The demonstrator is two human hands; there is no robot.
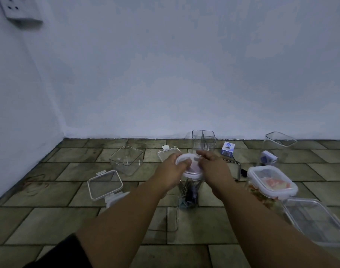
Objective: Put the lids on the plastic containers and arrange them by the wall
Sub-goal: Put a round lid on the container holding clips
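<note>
A round white lid (pixel 190 165) rests on top of a tall clear container (pixel 189 192) that holds dark small items. My left hand (pixel 172 171) grips the lid's left rim. My right hand (pixel 213 167) holds its right side, fingers curled over the top. A lidded container (pixel 105 183) stands at the left. A lidded container with orange and white contents (pixel 271 182) stands at the right. An open square container (pixel 126 159), a divided clear container (pixel 204 141) and a tall open container (pixel 279 146) stand nearer the wall.
A loose square lid (pixel 168 152) lies behind my left hand. A large clear lid (pixel 316 221) lies at the lower right. A small blue and white box (pixel 228 148) sits by the wall (pixel 165 84). Another clear container (pixel 171 215) stands between my forearms.
</note>
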